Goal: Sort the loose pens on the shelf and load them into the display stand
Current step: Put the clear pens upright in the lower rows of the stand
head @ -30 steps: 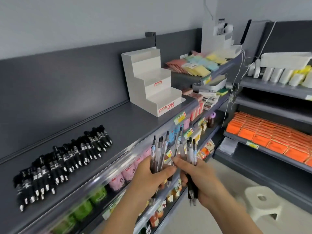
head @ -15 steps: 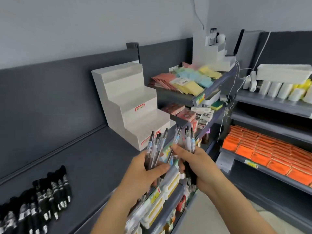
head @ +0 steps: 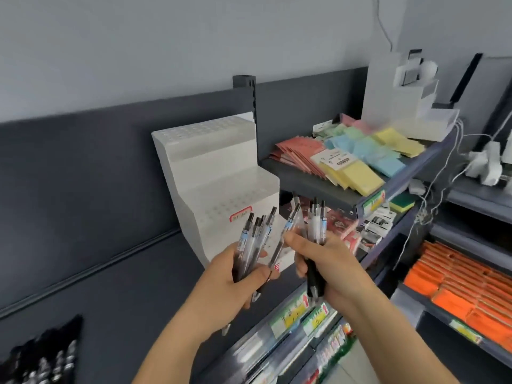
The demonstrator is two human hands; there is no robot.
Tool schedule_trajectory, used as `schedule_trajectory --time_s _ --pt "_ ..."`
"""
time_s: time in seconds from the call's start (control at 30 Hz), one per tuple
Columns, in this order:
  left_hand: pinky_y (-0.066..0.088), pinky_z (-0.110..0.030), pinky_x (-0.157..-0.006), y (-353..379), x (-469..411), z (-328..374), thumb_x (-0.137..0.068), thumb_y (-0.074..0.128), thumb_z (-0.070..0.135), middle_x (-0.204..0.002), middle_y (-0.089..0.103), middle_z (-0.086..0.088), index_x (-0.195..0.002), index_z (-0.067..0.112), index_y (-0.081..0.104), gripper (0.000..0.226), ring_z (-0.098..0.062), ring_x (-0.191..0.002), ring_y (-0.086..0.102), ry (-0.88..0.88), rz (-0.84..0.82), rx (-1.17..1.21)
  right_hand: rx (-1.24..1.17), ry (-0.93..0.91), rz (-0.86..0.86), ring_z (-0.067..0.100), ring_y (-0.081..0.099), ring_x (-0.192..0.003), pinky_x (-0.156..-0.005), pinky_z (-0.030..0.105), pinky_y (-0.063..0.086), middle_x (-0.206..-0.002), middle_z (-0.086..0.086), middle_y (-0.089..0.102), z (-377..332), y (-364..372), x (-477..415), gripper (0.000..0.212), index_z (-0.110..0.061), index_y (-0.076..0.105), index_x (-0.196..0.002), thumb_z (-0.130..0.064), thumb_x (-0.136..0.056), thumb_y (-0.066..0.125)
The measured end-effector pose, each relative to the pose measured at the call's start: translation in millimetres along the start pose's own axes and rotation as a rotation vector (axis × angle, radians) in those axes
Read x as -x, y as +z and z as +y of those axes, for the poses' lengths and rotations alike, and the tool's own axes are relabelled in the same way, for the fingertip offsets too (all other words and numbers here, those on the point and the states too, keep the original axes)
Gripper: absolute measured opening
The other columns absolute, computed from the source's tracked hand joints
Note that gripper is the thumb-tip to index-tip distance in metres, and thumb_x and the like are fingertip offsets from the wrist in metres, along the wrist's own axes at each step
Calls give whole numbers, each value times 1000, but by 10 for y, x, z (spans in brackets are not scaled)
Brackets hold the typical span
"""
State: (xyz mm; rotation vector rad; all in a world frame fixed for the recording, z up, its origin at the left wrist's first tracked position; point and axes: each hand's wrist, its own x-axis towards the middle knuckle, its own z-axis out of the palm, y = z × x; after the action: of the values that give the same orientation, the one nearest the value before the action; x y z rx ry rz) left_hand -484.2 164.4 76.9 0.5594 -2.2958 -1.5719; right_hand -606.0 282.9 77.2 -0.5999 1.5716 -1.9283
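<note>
Left hand [head: 235,281], fingers [head: 256,274] curled round a fan of pens [head: 256,234], clickers up, spread likely for sorting. Right hand [head: 327,261], gripping a tighter bunch [head: 315,225], thumb against one pen of the fan. Loose black pens [head: 47,361] heaped on shelf [head: 133,286]. Beyond, stepped display stand [head: 219,187], holes showing unfilled.

Nothing can be read. The red-bordered label [head: 240,217] on the white display stand [head: 221,167] is too blurred, as are the price tags [head: 291,313] and the white card [head: 333,159] on the yellow pack [head: 358,180].
</note>
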Motion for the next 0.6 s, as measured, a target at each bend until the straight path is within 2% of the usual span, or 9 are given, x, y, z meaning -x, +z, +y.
schedule_trajectory --time_s 0.1,0.17,0.23,0.33,0.37,0.43,0.47,0.53,0.6 --pt "42 -16 -49 26 -94 -8 -90 61 22 -70 71 4 -101 26 56 13 -3 -45 46 -62 124 7 38 -18 -80 14 42 -44 -52 22 41 -48 3 49 14 -53 -243 17 -18 64 -67 -32 -63 73" --pt "44 -18 -50 81 -138 -2 -90 61 18 -83 74 7 -104 24 56 17 -6 -48 44 -91 209 46 65 -35 -147 14 43 -45 -54 21 45 -50 7 49 27 -98 -398 14 -19 64 -65 -29 -69 73" --pt "45 -19 -50 152 -170 26 -90 61 16 -78 74 11 -104 23 56 17 -8 -48 42 -111 323 77 104 -51 -204 15 44 -46 -56 19 47 -52 11 49 23 -148 -556 15 -16 64 -66 -23 -76 73" --pt "44 -16 -48 243 -176 31 -87 65 18 -60 66 14 -102 22 59 17 -7 -45 44 -123 553 77 140 -75 -254 17 46 -46 -58 27 49 -56 17 53 -58 -187 -744 14 -17 67 -67 -21 -79 72" --pt "43 -15 -47 256 -165 17 -86 66 19 -58 65 13 -101 22 60 18 -7 -45 45 -128 643 87 142 -87 -261 17 45 -43 -54 28 48 -55 16 53 -98 -190 -795 14 -17 67 -67 -22 -79 71" --pt "42 -14 -45 263 -110 -32 -85 68 20 -53 61 10 -100 22 60 18 -8 -44 45 -150 821 92 139 -123 -269 14 40 -33 -37 23 39 -48 10 50 -172 -167 -895 14 -13 67 -71 -22 -81 70" --pt "42 -14 -44 268 -64 -63 -85 67 20 -53 60 7 -100 22 60 17 -9 -43 46 -173 892 87 147 -156 -270 11 39 -29 -34 19 35 -46 6 49 -193 -137 -934 14 -12 67 -72 -22 -81 70" --pt "44 -14 -45 279 52 -118 -85 67 20 -56 61 3 -100 23 60 16 -10 -44 46 -229 988 91 185 -247 -280 7 42 -32 -35 18 36 -43 -3 50 -216 -28 -985 12 -13 67 -73 -21 -81 71" --pt "45 -16 -45 290 153 -153 -85 67 19 -63 65 0 -99 23 60 16 -10 -44 46 -273 1039 110 242 -308 -301 8 47 -41 -41 23 43 -45 -7 53 -201 124 -1018 12 -16 66 -72 -22 -81 71"
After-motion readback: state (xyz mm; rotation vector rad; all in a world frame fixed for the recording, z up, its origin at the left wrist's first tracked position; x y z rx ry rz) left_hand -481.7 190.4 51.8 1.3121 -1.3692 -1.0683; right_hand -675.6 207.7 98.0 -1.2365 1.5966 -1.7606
